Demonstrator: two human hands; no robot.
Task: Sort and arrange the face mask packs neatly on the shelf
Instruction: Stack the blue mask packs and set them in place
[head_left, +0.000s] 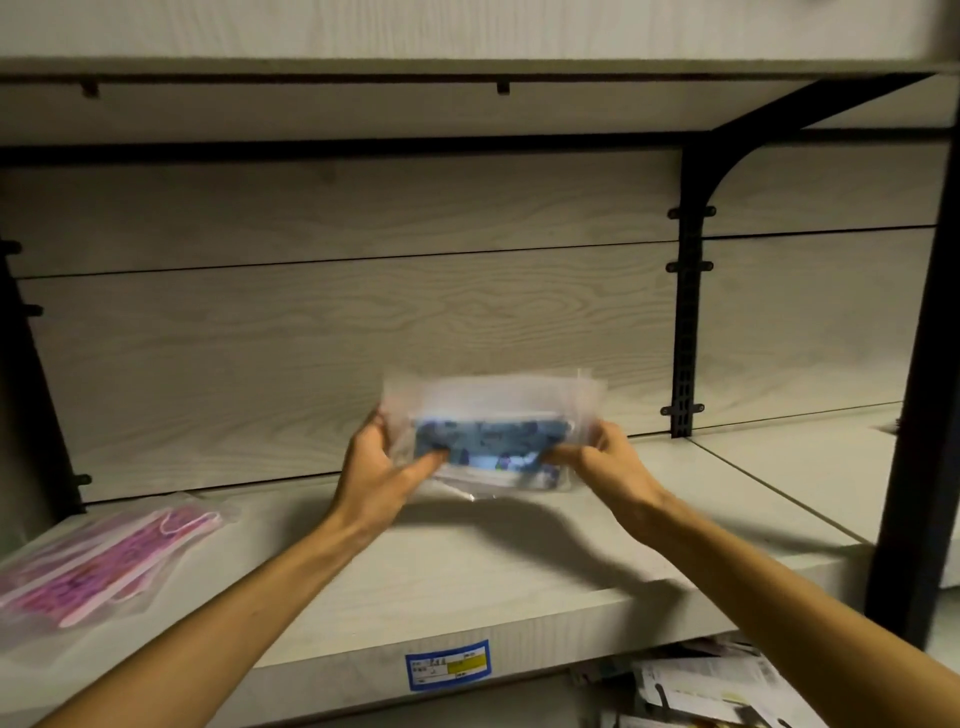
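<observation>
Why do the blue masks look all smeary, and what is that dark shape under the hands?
Head view: the blue mask packs are blurred, likely from movement, between the left hand and right hand; the dark shape is their shadow on the shelf; the pink mask packs look a little soft too.

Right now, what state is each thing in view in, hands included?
blue mask packs: several clear bags bunched together, held above the shelf, blurred.
left hand: grips the packs' left end.
right hand: pinches the packs' right end.
pink mask packs: lying flat at the shelf's left end, overlapping untidily, untouched.
shelf: bare board under the hands.
price label: stuck on the shelf's front edge.
</observation>
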